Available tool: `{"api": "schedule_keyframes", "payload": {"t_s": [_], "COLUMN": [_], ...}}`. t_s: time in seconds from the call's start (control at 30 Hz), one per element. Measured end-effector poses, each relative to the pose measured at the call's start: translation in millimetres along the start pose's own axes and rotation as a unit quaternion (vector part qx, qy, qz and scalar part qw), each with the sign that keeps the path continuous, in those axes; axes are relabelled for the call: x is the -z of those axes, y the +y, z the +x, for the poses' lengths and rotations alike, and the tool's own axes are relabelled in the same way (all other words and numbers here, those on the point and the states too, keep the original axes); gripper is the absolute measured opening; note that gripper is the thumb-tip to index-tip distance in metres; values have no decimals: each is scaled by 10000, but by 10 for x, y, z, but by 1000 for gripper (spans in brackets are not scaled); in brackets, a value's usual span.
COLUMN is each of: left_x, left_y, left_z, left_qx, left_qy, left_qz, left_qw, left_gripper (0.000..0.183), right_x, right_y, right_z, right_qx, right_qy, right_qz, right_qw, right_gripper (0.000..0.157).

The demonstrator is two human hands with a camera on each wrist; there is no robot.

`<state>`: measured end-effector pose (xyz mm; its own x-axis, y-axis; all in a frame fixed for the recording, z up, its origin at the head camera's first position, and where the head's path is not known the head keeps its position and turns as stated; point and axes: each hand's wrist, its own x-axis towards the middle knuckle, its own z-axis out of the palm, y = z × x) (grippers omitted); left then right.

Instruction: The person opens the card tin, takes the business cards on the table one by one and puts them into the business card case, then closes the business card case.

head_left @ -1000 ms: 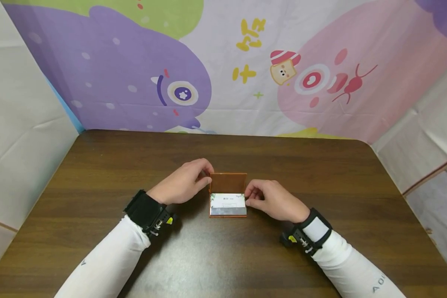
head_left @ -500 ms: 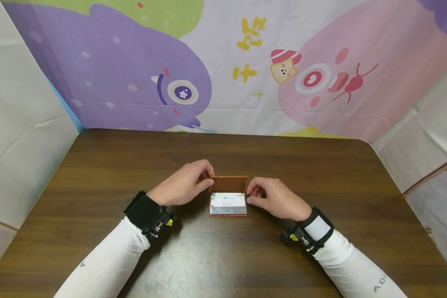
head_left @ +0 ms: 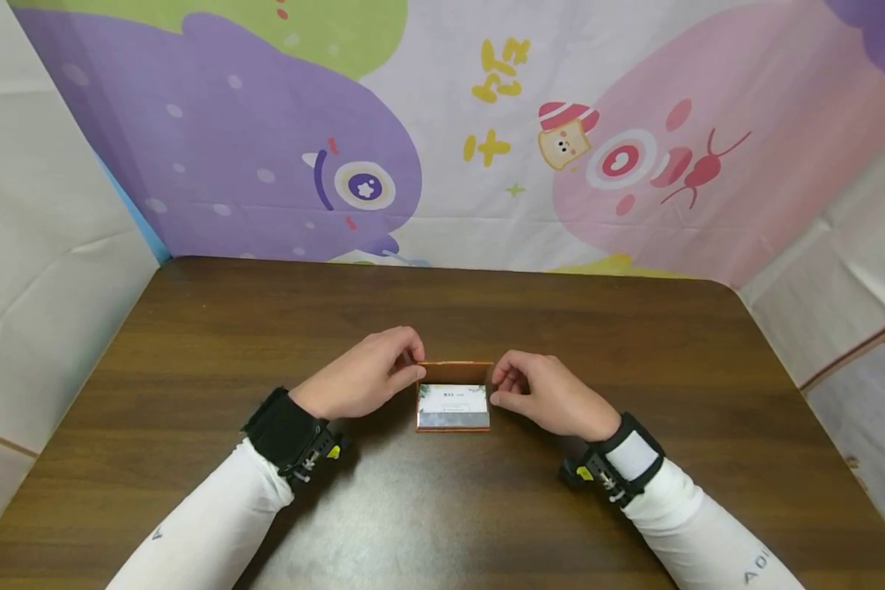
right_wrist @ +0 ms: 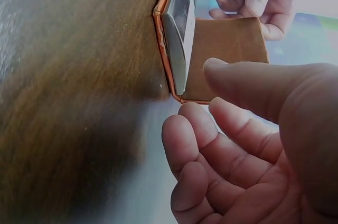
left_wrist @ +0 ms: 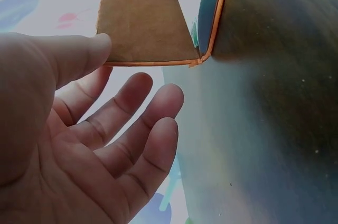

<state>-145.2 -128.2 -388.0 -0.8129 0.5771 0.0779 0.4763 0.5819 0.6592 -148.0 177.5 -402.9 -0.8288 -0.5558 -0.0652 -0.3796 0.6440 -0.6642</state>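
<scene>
An orange-brown business card case (head_left: 453, 373) stands unfolded on the table, its lid raised and tilted. White cards (head_left: 453, 399) with a leafy print sit in its lower half, above a grey pocket strip. At the lid's left edge, my left hand (head_left: 365, 373) pinches it between thumb and index finger, and the left wrist view shows the thumb (left_wrist: 84, 52) on the brown inner face. My right hand (head_left: 556, 393) is at the case's right side with loosely curled fingers. In the right wrist view its thumb (right_wrist: 248, 81) overlaps the lid; contact is unclear.
The brown wooden table (head_left: 442, 508) extends around the case. A cartoon-printed cloth (head_left: 472, 221) hangs along its far edge, with pale cloth panels (head_left: 52, 246) at the sides. Both wrists wear black straps with cameras.
The lid has tipped forward toward the cards, its top edge coming nearer the person. My left hand has moved slightly nearer with it; my right hand has shifted a little to the right.
</scene>
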Motion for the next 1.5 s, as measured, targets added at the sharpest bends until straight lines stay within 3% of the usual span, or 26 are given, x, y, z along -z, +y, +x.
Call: {"api": "schedule_keyframes", "payload": {"t_s": [0.73,1.17,1.5], "left_x": [-21,-33,-61], "left_y": [-21,-13,-14], "left_z": [-96,-118,-129], "left_qx": [-258,39,86], "left_qy": [-230,-469,-587], "left_qz": [130,206,346], "left_qw": [9993,9987,9976], "left_gripper": [16,35,47], "right_x": [13,18,4], "right_y": [-17,-70,-87], "right_z": [-5,-14,-11], "right_qx": [21,3,38], "right_qy": [-69,-336,-444], "right_qz": [-64,-266,-281], "right_qw": [10000,9991,9986], "right_gripper": [35,53,61]}}
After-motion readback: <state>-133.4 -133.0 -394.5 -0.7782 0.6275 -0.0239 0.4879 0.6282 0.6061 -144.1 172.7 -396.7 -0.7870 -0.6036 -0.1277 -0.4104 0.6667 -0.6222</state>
